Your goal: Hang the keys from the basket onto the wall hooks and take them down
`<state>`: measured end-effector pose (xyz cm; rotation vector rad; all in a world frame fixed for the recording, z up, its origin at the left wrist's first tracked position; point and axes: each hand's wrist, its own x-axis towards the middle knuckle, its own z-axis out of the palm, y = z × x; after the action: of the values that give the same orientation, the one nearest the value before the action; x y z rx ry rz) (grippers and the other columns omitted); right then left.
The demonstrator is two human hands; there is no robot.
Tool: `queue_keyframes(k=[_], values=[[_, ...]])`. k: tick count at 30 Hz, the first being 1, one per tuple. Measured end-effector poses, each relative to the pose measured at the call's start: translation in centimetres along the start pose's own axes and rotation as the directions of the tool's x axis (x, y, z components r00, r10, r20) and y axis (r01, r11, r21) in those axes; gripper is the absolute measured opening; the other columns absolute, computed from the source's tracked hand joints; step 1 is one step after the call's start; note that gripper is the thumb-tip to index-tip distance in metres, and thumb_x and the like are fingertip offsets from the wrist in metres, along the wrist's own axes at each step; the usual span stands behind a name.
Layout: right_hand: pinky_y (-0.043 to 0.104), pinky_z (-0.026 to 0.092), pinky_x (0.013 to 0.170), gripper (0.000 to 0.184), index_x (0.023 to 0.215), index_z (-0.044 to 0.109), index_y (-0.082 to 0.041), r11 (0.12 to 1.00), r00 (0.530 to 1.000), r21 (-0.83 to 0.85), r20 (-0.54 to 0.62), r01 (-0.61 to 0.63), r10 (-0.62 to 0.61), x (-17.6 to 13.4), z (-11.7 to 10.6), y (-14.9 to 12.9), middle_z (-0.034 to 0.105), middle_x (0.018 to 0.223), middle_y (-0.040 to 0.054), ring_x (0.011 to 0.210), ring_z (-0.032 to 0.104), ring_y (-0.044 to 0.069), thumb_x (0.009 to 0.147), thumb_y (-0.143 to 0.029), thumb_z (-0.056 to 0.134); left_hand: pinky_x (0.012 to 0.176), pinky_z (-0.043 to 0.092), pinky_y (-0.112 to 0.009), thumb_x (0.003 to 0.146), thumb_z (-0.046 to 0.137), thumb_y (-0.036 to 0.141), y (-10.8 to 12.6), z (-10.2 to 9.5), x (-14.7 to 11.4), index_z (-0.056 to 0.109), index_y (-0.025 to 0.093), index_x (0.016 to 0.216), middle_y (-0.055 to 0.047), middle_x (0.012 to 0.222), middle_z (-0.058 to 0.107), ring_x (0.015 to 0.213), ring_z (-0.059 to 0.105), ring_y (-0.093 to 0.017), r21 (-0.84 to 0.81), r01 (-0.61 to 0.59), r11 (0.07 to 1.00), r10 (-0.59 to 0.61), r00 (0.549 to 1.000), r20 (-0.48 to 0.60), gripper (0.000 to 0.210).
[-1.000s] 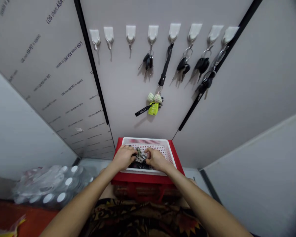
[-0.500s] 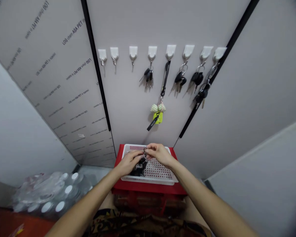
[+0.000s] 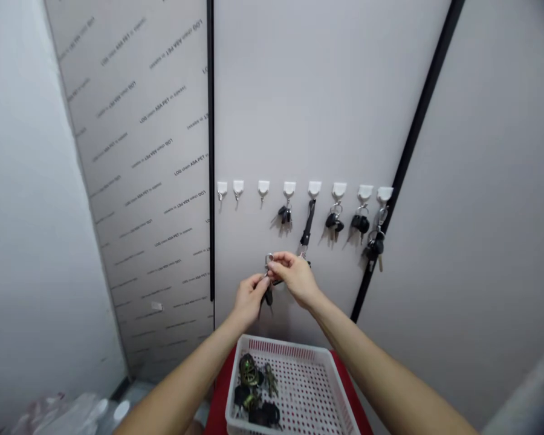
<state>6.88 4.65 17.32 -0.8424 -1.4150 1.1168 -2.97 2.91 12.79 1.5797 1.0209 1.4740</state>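
In front of the wall, above a white basket (image 3: 294,347), both my hands are closed on one bunch of keys (image 3: 269,296). My left hand (image 3: 248,300) pinches it near the black key heads, which hang below the fingertips. At the top, the fingers of my right hand (image 3: 298,279) grip near the metal ring (image 3: 269,258). Just above the hands runs a row of white hooks, the closest being a hook (image 3: 263,187) with nothing hanging on it. To its right hangs another key bunch (image 3: 284,216). A black strap (image 3: 307,223) hangs behind my right hand, its lower end partly hidden.
More key bunches (image 3: 334,222) hang from the hooks to the right. Several dark key sets (image 3: 250,371) lie in the left part of the basket, which stands on a red surface (image 3: 222,386). Plastic-wrapped bottles (image 3: 95,417) are at lower left. Black strips (image 3: 211,151) run along the wall.
Both hands have lifted the key bunch out of the basket and up toward the hooks. My view has tilted, so the hooks and basket appear lower in the picture.
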Motion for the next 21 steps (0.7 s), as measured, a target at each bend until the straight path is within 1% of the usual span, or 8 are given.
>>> queue_keyframes(k=[4, 6, 8, 11, 15, 18, 20, 21], values=[[0.021, 0.041, 0.047, 0.019, 0.069, 0.044, -0.015, 0.975, 0.977, -0.095, -0.057, 0.200, -0.206, 3.8, 0.9, -3.7, 0.048, 0.051, -0.0058, 0.044, 0.048, 0.006, 0.053, -0.020, 0.052, 0.047, 0.030, -0.016, 0.064, 0.041, 0.032, 3.3, -0.8, 4.4, 0.049, 0.013, 0.055, 0.004, 0.048, 0.042, 0.047, 0.038, -0.005, -0.031, -0.075, 0.997, 0.072, 0.994, -0.087, 0.022], [0.022, 0.041, 0.047, 0.017, 0.067, 0.042, -0.016, 0.937, 0.948, -0.202, -0.090, 0.284, -0.306, 5.5, 1.5, -5.3, 0.048, 0.050, -0.0059, 0.044, 0.048, 0.007, 0.053, -0.020, 0.051, 0.046, 0.030, -0.016, 0.063, 0.042, 0.032, 4.5, -1.1, 6.4, 0.048, 0.013, 0.053, 0.005, 0.047, 0.042, 0.046, 0.037, -0.005, -0.047, -0.112, 0.993, 0.105, 0.986, -0.130, 0.023], [0.022, 0.041, 0.047, 0.012, 0.062, 0.041, -0.016, 0.875, 0.914, -0.349, -0.106, 0.336, -0.393, 6.9, 2.1, -6.5, 0.047, 0.048, -0.0056, 0.043, 0.047, 0.007, 0.054, -0.020, 0.049, 0.044, 0.028, -0.016, 0.062, 0.042, 0.034, 5.3, -1.4, 8.1, 0.049, 0.012, 0.051, 0.005, 0.045, 0.041, 0.043, 0.035, -0.005, -0.049, -0.131, 0.990, 0.121, 0.979, -0.167, 0.025], [0.023, 0.040, 0.050, 0.006, 0.059, 0.043, -0.016, 0.788, 0.883, -0.517, -0.119, 0.335, -0.454, 8.6, 2.5, -7.3, 0.048, 0.048, -0.0043, 0.045, 0.047, 0.008, 0.055, -0.019, 0.047, 0.041, 0.025, -0.016, 0.062, 0.042, 0.033, 5.7, -1.7, 10.0, 0.050, 0.012, 0.051, 0.005, 0.044, 0.042, 0.041, 0.033, -0.004, -0.031, -0.115, 0.993, 0.106, 0.972, -0.211, 0.025], [0.026, 0.040, 0.059, 0.005, 0.059, 0.048, -0.016, 0.704, 0.856, -0.661, -0.181, 0.259, -0.484, 10.3, 2.6, -6.5, 0.051, 0.052, -0.0021, 0.052, 0.048, 0.010, 0.056, -0.018, 0.045, 0.039, 0.024, -0.016, 0.062, 0.042, 0.032, 5.1, -1.8, 11.4, 0.051, 0.012, 0.050, 0.005, 0.040, 0.041, 0.037, 0.032, -0.004, 0.032, -0.064, 0.997, 0.070, 0.966, -0.248, 0.026], [0.028, 0.039, 0.063, 0.009, 0.062, 0.050, -0.015, 0.665, 0.858, -0.712, -0.178, 0.226, -0.482, 10.6, 2.6, -5.8, 0.052, 0.053, -0.0011, 0.055, 0.049, 0.011, 0.058, -0.016, 0.042, 0.039, 0.027, -0.017, 0.063, 0.042, 0.030, 4.5, -1.9, 11.4, 0.054, 0.012, 0.052, 0.005, 0.038, 0.042, 0.036, 0.034, -0.005, 0.110, -0.015, 0.994, 0.042, 0.968, -0.246, 0.025], [0.028, 0.038, 0.065, 0.013, 0.067, 0.051, -0.015, 0.647, 0.856, -0.726, -0.162, 0.234, -0.490, 10.1, 2.6, -5.5, 0.053, 0.057, 0.0001, 0.058, 0.049, 0.011, 0.058, -0.015, 0.041, 0.045, 0.032, -0.018, 0.062, 0.044, 0.026, 4.1, -2.2, 11.0, 0.056, 0.013, 0.059, 0.003, 0.045, 0.050, 0.043, 0.042, -0.006, 0.136, 0.004, 0.991, 0.032, 0.965, -0.259, 0.018], [0.028, 0.038, 0.066, 0.016, 0.070, 0.051, -0.014, 0.635, 0.849, -0.731, -0.151, 0.249, -0.506, 9.4, 2.6, -5.3, 0.054, 0.061, 0.0009, 0.060, 0.050, 0.011, 0.058, -0.014, 0.041, 0.050, 0.035, -0.018, 0.061, 0.045, 0.023, 3.9, -2.3, 10.5, 0.057, 0.013, 0.065, 0.001, 0.053, 0.054, 0.050, 0.047, -0.008, 0.145, 0.007, 0.989, 0.033, 0.961, -0.276, 0.016]])
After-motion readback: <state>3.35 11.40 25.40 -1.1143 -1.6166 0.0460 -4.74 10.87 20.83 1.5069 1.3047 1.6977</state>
